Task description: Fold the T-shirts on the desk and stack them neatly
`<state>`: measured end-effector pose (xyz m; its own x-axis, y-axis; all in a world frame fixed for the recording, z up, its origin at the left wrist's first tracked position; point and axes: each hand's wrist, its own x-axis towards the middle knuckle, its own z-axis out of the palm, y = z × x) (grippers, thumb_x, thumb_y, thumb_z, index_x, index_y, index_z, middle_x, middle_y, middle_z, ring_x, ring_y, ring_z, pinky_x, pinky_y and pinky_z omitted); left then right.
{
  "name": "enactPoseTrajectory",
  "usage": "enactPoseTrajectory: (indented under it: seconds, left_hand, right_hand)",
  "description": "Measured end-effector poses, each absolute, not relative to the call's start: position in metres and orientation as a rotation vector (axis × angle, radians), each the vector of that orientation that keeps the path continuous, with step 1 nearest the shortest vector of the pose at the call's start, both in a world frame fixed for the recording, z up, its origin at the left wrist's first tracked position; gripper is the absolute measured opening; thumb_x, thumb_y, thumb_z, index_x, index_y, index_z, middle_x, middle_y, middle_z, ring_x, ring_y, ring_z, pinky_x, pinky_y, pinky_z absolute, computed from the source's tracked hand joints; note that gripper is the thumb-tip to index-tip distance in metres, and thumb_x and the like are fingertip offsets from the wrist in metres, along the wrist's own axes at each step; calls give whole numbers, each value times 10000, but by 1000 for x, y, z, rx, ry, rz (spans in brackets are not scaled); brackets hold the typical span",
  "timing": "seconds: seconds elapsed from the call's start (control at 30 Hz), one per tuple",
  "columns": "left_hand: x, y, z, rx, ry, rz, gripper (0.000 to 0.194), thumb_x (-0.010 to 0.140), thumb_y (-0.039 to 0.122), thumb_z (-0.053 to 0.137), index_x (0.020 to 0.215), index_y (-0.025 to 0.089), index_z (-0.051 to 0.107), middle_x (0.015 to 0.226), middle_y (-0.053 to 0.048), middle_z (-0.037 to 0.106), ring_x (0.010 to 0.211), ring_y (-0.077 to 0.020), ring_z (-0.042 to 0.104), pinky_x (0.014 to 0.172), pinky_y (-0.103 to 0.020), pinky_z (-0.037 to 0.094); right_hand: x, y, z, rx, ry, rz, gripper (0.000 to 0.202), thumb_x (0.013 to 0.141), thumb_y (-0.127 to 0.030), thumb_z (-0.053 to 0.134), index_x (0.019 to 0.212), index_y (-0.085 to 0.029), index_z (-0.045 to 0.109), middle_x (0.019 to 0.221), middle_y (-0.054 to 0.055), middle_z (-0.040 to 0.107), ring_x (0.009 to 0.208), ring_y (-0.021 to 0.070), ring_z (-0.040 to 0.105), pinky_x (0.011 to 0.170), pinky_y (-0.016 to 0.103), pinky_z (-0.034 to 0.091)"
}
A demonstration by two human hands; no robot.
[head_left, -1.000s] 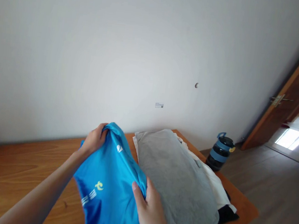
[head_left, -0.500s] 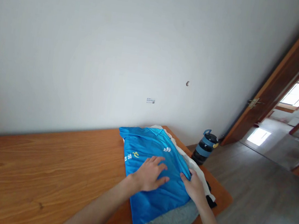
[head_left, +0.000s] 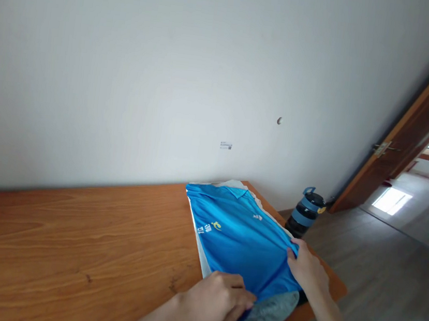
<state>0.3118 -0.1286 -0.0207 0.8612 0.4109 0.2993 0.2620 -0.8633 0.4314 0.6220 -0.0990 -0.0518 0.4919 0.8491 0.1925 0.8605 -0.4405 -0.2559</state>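
A blue shirt (head_left: 251, 243) with white and yellow printing lies on top of other clothing at the right end of the table. My left hand (head_left: 222, 302) is closed on its near edge, fingers curled over the cloth. On the right side, my right hand (head_left: 307, 265) pinches the shirt's edge between thumb and fingers and pulls the fabric taut. Under the blue shirt, a grey garment (head_left: 270, 313) sticks out at the near end. Pale cloth shows along the left and far edges, and a bit of black cloth peeks out near my right wrist.
The wooden table (head_left: 72, 237) stretches left along a white wall (head_left: 132, 67). Just past the table's right edge stands a black and blue water bottle (head_left: 305, 213). A brown door (head_left: 409, 132) stands open at the right, beyond the grey floor (head_left: 390, 286).
My left hand has moved from lying over the shirt's middle to gripping its near edge. My right hand has drawn the right edge outward over the pale cloth. The view has turned slightly left.
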Motion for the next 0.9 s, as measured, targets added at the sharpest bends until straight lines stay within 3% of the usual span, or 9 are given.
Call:
enactPoseTrajectory:
  seconds: [0.13, 0.23, 0.37, 0.5, 0.63, 0.7, 0.77, 0.83, 0.9]
  left_hand:
    - [313, -122, -45, 2565, 669, 780, 399, 1018, 445, 480, 1321, 251, 653, 1318, -109, 677, 1211, -279, 623, 1055, -438, 491]
    - [306, -114, -68, 2567, 818, 772, 503, 1011, 465, 467, 1468, 266, 536, 1574, -114, 486, 1448, -339, 431, 1195, -563, 351]
    - [299, -107, -92, 2622, 808, 709, 644, 972, 524, 520, 1559, 284, 406, 1652, -94, 371, 1519, -334, 339, 1255, -581, 257]
    - [308, -93, -128, 2849, 762, 866, 693, 929, 589, 577, 1529, 267, 448, 1587, -103, 479, 1455, -336, 447, 1224, -529, 334]
    - [334, -76, -173, 3020, 871, 1364, 404, 962, 458, 622, 1335, 302, 622, 1378, -35, 685, 1280, -264, 624, 1227, -477, 337]
    - [346, -70, -188, 2933, 936, 1727, 246, 954, 384, 658, 1194, 344, 694, 1257, 19, 751, 1148, -216, 696, 1220, -447, 362]
    - [354, -66, -196, 2797, 949, 2000, 171, 940, 386, 677, 1102, 370, 732, 1211, 54, 769, 1069, -189, 722, 1200, -412, 401]
    - [357, -64, -199, 2762, 931, 2070, 157, 939, 413, 670, 1072, 385, 748, 1229, 65, 762, 1056, -187, 727, 1163, -392, 452]
    - [358, -63, -202, 2819, 915, 2015, 157, 947, 420, 653, 1067, 394, 752, 1217, 64, 767, 1037, -193, 735, 1115, -390, 501]
  right_hand:
    - [617, -96, -53, -2379, -1580, -354, 505, 917, -477, 453, 1240, -142, 651, 1185, 272, 654, 1077, 451, 646, 759, 549, 529]
    - [593, -74, -48, -2035, -1820, -277, 459, 976, -473, 386, 1175, -180, 676, 1187, 193, 677, 1088, 352, 650, 873, 474, 521]
    - [546, -22, -38, -1820, -2037, 20, 476, 1009, -506, 350, 915, -210, 711, 1017, 113, 741, 1022, 261, 671, 910, 359, 488]
    - [511, 48, -36, -1965, -2052, 224, 602, 1041, -543, 266, 802, -220, 714, 888, 71, 777, 889, 217, 715, 801, 296, 490]
    - [494, 122, -43, -2121, -2069, 309, 702, 1039, -590, 231, 752, -230, 761, 853, 95, 786, 902, 248, 731, 840, 325, 495]
    - [489, 150, -49, -2223, -2053, 319, 700, 1031, -603, 249, 841, -212, 798, 926, 135, 788, 960, 279, 728, 892, 360, 495]
    - [486, 170, -52, -2322, -2003, 268, 636, 1025, -583, 302, 1132, -172, 774, 1162, 190, 749, 1127, 324, 683, 991, 421, 463]
    - [484, 179, -52, -2389, -1942, 160, 641, 1010, -570, 369, 1455, -155, 570, 1475, 232, 559, 1373, 377, 510, 1123, 525, 344]
    - [484, 180, -49, -2410, -1893, 34, 732, 1002, -569, 393, 1612, -173, 315, 1663, 228, 283, 1536, 394, 237, 1195, 607, 165]
